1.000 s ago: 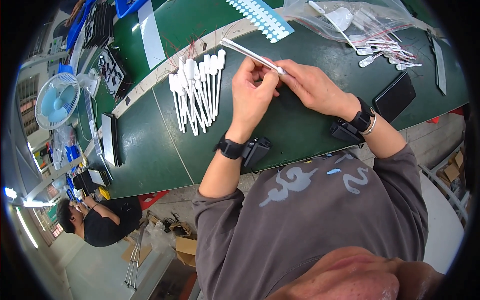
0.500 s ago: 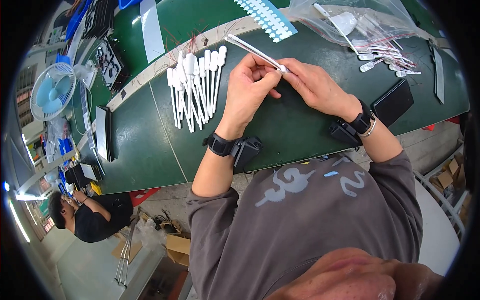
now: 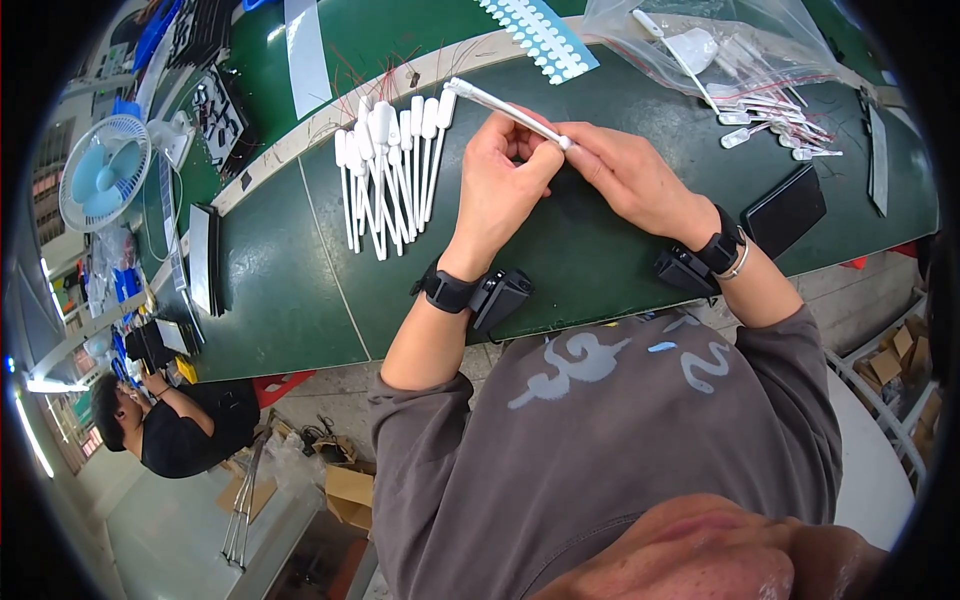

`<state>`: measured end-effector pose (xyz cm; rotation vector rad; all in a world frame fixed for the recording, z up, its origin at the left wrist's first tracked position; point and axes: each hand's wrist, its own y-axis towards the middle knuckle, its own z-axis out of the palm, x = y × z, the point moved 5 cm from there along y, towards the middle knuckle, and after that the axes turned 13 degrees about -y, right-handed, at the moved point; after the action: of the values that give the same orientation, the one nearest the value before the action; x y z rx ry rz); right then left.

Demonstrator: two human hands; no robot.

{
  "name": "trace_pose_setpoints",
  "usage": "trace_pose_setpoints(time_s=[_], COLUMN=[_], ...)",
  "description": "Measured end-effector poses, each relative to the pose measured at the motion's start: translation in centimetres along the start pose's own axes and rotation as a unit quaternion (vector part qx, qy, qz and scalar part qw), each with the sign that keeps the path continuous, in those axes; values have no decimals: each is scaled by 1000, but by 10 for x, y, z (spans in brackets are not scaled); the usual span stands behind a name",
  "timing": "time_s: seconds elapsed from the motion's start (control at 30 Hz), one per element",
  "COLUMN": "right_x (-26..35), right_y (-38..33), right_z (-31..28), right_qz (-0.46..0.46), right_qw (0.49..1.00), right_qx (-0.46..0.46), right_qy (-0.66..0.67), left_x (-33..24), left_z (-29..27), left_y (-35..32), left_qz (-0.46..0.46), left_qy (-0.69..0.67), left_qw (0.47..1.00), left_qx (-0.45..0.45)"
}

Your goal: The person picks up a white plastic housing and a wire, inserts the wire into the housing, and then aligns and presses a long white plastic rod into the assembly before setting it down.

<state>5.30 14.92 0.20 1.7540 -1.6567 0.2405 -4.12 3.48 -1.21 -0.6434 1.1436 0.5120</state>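
Observation:
A slim white stick with a wider flat part (image 3: 487, 99) slants up and left out of my hands over the green table. My left hand (image 3: 505, 185) is closed around its lower part, with thumb and forefinger pinching it. My right hand (image 3: 630, 175) has its fingertips pressed at the near tip of the stick, touching the left fingertips; what they do under the tip is hidden. Just left of my left hand lies a fanned row of several white paddle-ended sticks (image 3: 395, 160), with thin red wires at their far ends.
A clear plastic bag (image 3: 700, 50) with white pieces lies at the far right, beside a pile of small wired white parts (image 3: 780, 115). A blue sticker sheet (image 3: 545, 40) lies at the far edge. A black phone-like slab (image 3: 785, 210) is near my right wrist. A co-worker (image 3: 180, 425) sits left.
The stick has turned slightly in my fingers, and my right fingertips have drawn in closer around its near tip. The whole view has shifted a little.

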Motion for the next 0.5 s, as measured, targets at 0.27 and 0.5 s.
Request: trace_pose_setpoints(time_s=[0.27,0.5], right_x=[-15,-6], right_y=[-3,-9], right_z=[16,16], right_qz=[219,288], right_qw=[823,628], right_qx=[193,238], right_qy=[486,683], left_x=[-11,-10], left_z=[-1,-1], left_y=[-2,-4], left_qz=[-4,-65], left_qy=[-22,-109], left_qw=[999,989], left_qx=[31,71])
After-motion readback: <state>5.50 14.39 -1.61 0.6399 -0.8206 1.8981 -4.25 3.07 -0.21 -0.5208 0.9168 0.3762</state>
